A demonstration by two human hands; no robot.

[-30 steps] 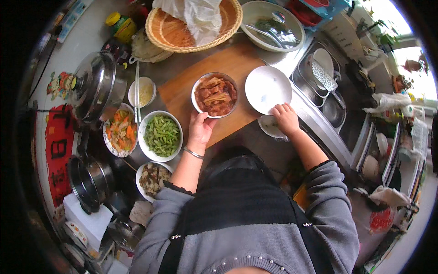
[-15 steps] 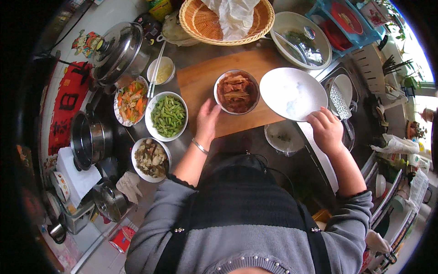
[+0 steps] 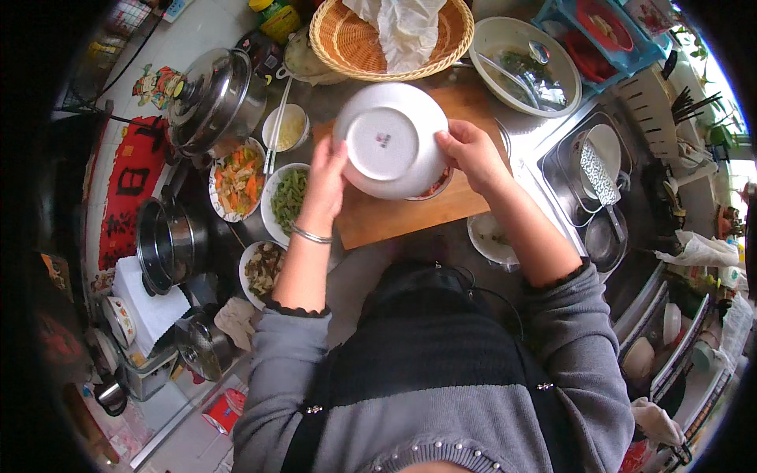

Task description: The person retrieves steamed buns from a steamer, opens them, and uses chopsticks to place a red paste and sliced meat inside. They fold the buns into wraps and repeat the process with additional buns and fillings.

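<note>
A white plate is turned bottom up over the bowl of reddish-brown sliced meat, hiding most of it. My right hand grips the plate's right rim, thumb on its underside. At the left rim is my left hand, closed against the edge with its thumb on the plate; some of its fingers are hidden beneath. Below lies a wooden cutting board. Left of my left hand stand a bowl of cut green vegetables and a bowl of pale and dark pieces.
A wicker basket and a large bowl with spoons stand behind the board. Farther left are an orange-vegetable dish, a small bowl with chopsticks, and a lidded pot. The sink is at right.
The plate has moved left and been turned upside down over the meat bowl. My right hand came along with it, and my left hand has risen to the plate's left edge.
</note>
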